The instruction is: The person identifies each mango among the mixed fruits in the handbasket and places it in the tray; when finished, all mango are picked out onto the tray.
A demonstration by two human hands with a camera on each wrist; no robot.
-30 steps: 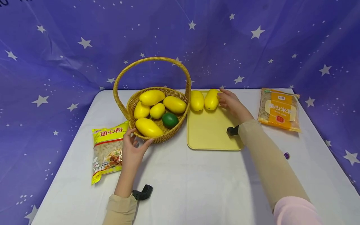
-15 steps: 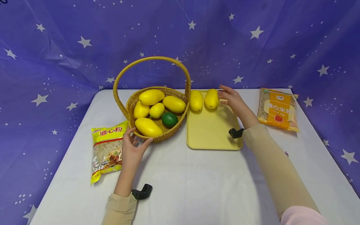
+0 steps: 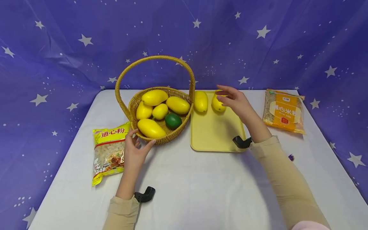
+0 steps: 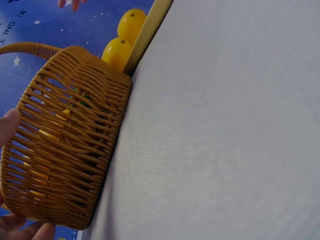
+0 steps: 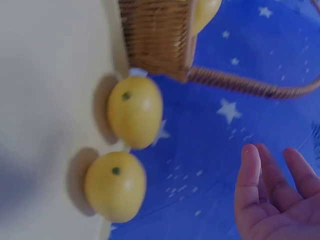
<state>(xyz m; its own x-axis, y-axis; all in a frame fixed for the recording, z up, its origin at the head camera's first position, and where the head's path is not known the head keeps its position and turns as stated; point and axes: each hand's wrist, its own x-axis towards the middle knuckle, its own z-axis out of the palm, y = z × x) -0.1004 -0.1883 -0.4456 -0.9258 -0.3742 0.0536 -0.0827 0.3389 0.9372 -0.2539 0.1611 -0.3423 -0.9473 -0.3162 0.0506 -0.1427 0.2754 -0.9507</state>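
Note:
A wicker basket (image 3: 172,138) with a tall handle holds several yellow mangoes (image 3: 151,128), a smaller yellow fruit (image 3: 160,111) and a dark green fruit (image 3: 173,121). My left hand (image 3: 135,155) grips the basket's near-left end, thumb on one side and fingers on the other; in the left wrist view, its thumb (image 4: 9,126) lies over the rim. Two more mangoes, the left one (image 3: 201,101) and the right one (image 3: 219,103), rest at the far end of a yellow tray (image 3: 215,137). Above the right mango hovers my right hand (image 3: 237,102), fingers apart and holding nothing.
A yellow bag of pasta (image 3: 110,153) lies left of the basket, partly behind my left hand. At the right, an orange bag of pasta (image 3: 284,111) lies flat. A small purple thing (image 3: 291,157) sits on the white tablecloth near my right sleeve.
My right hand has come up off the right mango and now overlaps it from above. That mango has shifted slightly right on the tray. My left hand keeps its place on the basket.

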